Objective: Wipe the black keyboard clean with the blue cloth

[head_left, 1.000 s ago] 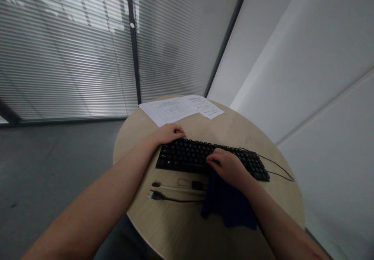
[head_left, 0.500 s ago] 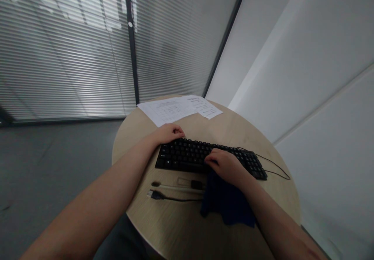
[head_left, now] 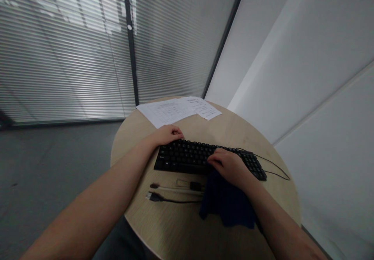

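Note:
A black keyboard (head_left: pixel 187 157) lies across the middle of a round wooden table (head_left: pixel 233 131). My left hand (head_left: pixel 168 134) rests at the keyboard's far left corner, its fingers curled over that edge. My right hand (head_left: pixel 229 166) lies on the keys right of the middle, fingers bent down around a dark blue cloth (head_left: pixel 224 203) that hangs out from under the palm onto the table in front of the keyboard.
Two sheets of paper (head_left: pixel 175 110) lie at the table's far edge. A black USB plug and cable (head_left: pixel 163 198), a thin white rod (head_left: pixel 175 188) and a small clear piece lie in front of the keyboard. The keyboard's cord (head_left: pixel 277 170) runs off right. Blinds and a white wall stand behind.
My right hand with the cloth has shifted slightly to the right along the keys. My left hand has stayed at the keyboard's corner.

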`<act>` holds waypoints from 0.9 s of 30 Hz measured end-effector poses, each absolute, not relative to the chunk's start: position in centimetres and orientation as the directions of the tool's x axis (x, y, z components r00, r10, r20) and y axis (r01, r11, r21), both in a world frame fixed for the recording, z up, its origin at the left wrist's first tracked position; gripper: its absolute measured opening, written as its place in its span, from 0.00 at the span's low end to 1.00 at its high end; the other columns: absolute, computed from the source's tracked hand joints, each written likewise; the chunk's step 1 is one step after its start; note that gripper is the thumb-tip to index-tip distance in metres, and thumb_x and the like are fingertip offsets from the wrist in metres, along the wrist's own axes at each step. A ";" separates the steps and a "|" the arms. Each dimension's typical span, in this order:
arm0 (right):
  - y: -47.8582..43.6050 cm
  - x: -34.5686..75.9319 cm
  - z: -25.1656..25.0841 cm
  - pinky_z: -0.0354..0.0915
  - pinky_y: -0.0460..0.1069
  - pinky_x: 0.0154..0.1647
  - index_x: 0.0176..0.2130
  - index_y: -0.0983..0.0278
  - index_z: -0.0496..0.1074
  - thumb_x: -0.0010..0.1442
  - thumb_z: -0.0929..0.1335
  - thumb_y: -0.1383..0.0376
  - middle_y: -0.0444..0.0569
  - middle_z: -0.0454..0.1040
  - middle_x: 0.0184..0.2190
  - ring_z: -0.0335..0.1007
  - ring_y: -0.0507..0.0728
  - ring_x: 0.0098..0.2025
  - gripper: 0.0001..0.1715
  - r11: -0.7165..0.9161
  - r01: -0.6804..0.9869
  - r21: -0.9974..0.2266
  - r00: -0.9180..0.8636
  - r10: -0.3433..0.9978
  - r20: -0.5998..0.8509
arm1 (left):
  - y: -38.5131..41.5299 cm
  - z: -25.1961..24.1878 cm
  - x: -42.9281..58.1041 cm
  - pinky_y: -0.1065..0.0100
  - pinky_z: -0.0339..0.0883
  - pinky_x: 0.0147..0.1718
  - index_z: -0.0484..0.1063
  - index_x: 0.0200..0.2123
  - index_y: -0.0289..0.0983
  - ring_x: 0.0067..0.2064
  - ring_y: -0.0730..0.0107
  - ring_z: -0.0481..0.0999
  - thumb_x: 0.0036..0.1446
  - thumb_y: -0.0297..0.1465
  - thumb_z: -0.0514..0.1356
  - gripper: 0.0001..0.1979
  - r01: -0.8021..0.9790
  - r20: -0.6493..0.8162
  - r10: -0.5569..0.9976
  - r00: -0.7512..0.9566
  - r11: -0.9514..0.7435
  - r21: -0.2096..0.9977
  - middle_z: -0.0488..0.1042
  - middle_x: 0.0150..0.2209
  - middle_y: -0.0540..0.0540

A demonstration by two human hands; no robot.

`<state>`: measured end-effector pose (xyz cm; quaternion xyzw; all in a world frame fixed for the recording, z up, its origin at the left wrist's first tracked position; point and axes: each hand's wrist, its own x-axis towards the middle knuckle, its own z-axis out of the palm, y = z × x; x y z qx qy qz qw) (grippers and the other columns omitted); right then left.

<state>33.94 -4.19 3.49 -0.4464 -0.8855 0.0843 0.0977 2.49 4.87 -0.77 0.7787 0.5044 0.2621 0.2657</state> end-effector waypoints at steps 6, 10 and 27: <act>-3.8 35.4 3.7 0.63 0.44 0.49 0.43 0.60 0.80 0.68 0.66 0.64 0.47 0.74 0.42 0.70 0.50 0.45 0.12 0.588 0.760 -0.276 -0.577 0.807 0.130 | 4.8 -0.8 2.7 0.65 0.65 0.37 0.82 0.38 0.37 0.36 0.62 0.77 0.56 0.44 0.60 0.18 0.657 0.135 0.936 0.324 -0.325 0.681 0.81 0.33 0.45; -4.1 34.7 2.8 0.64 0.44 0.48 0.43 0.59 0.80 0.68 0.65 0.64 0.46 0.74 0.43 0.70 0.49 0.44 0.13 0.596 0.760 -0.260 -0.601 0.796 0.070 | 4.5 -0.7 2.9 0.66 0.64 0.36 0.82 0.38 0.37 0.35 0.63 0.76 0.57 0.43 0.60 0.17 0.661 0.141 0.934 0.328 -0.334 0.672 0.80 0.32 0.46; -4.0 34.9 1.7 0.65 0.46 0.50 0.43 0.58 0.80 0.68 0.63 0.62 0.47 0.74 0.45 0.71 0.52 0.45 0.15 0.591 0.776 -0.222 -0.609 0.793 -0.020 | 3.8 -0.8 3.3 0.67 0.65 0.36 0.82 0.39 0.36 0.35 0.66 0.75 0.59 0.40 0.61 0.15 0.662 0.145 0.934 0.326 -0.335 0.670 0.80 0.32 0.46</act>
